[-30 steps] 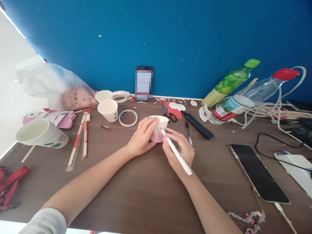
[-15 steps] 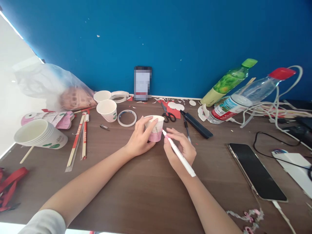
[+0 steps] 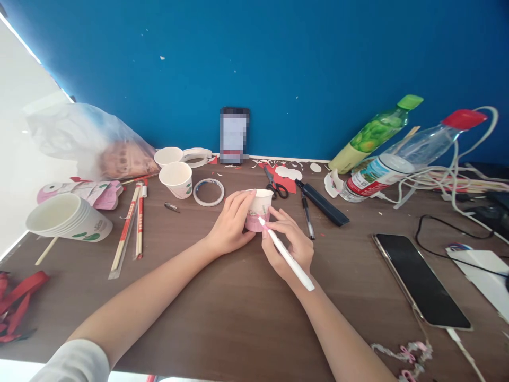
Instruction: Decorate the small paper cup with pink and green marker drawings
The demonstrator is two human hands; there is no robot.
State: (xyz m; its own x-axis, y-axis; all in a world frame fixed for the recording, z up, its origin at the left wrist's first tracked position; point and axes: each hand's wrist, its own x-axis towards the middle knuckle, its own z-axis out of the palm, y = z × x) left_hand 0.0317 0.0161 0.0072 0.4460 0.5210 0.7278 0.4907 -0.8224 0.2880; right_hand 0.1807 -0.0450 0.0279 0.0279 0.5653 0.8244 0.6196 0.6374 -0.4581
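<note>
A white paper cup (image 3: 263, 199) with pink colouring around its lower part stands on the brown table in front of me. My left hand (image 3: 231, 220) is wrapped round its left side. My right hand (image 3: 292, 241) grips a white marker pen (image 3: 288, 256) with a pink band near the tip. The pen's tip meets the pink area on the cup's side, or lies right in front of it. Behind the cup lie black-handled scissors (image 3: 277, 189), and a black pen (image 3: 307, 215) is to the right of my right hand.
Paper cups (image 3: 176, 179), a tape roll (image 3: 209, 192) and wrapped chopsticks (image 3: 127, 228) are on the left, with a stack of cups (image 3: 67, 220) further out. A phone (image 3: 234, 135) leans on the blue panel. Right: a cutter (image 3: 323, 203), tilted bottles (image 3: 379, 170), cables and a phone (image 3: 421, 281).
The marker's tip has moved left, from the cup's right edge onto the front of its pink part. The cup appears turned a little, with my left fingers shifted on its side.
</note>
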